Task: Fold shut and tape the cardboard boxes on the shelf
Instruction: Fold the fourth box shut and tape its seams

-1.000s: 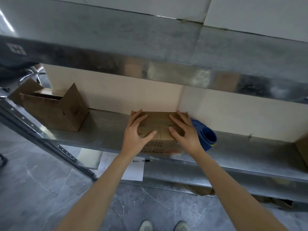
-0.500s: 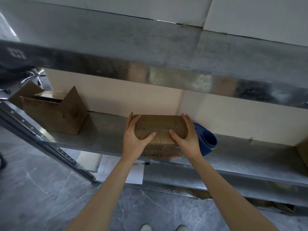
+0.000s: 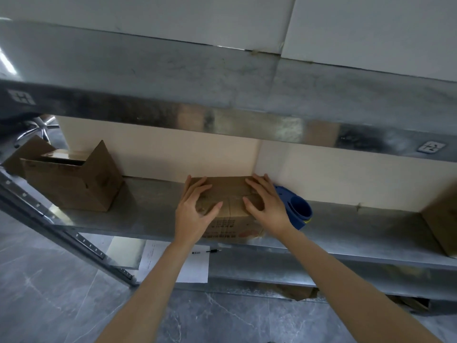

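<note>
A small brown cardboard box (image 3: 231,206) with red print on its front stands on the metal shelf (image 3: 148,214), its top flaps folded down. My left hand (image 3: 195,211) lies flat on the left part of the top, fingers spread. Flat on the right part rests my right hand (image 3: 265,204). Both press the flaps; neither grips anything. A blue tape dispenser (image 3: 296,209) sits just right of the box, behind my right hand. Further left on the same shelf stands a larger cardboard box (image 3: 71,186) with its flaps open.
An upper metal shelf (image 3: 222,100) overhangs close above. Another cardboard box (image 3: 442,219) shows at the right edge. Below the shelf lie a sheet of paper (image 3: 193,266) and a pen (image 3: 206,251) on the grey floor. A slanted metal upright (image 3: 61,233) runs at the left.
My hands shifted on the box top: after sliding out toward its side edges, they now lie flat on the flaps again. The view tilted slightly; the box stays in place.
</note>
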